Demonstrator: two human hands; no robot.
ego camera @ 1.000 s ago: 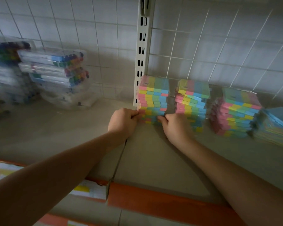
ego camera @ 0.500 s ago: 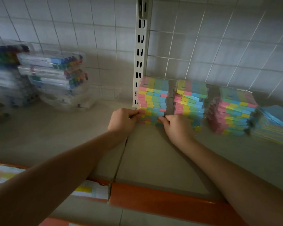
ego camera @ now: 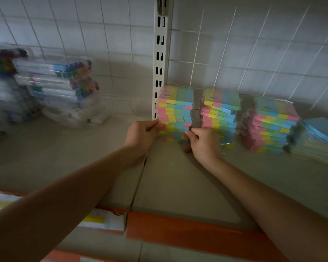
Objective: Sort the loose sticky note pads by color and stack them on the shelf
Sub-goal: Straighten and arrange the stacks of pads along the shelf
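Sticky note stack (ego camera: pixel 175 114) (leftmost on shelf (ego camera: pixel 178 176)): left hand (ego camera: pixel 142 136) and right hand (ego camera: pixel 204 143) curl around its lower sides

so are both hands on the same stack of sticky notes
Yes, the left hand and right hand hold opposite sides of the leftmost sticky note stack.

Four stacks of sticky note pads stand along the back of the shelf (ego camera: pixel 178 176), right of frame centre: the leftmost stack (ego camera: pixel 175 114) striped pink, yellow, green, blue; the second stack (ego camera: pixel 221 112) and third stack (ego camera: pixel 269 125) alike; the lower blue-topped stack (ego camera: pixel 318 140) at far right.
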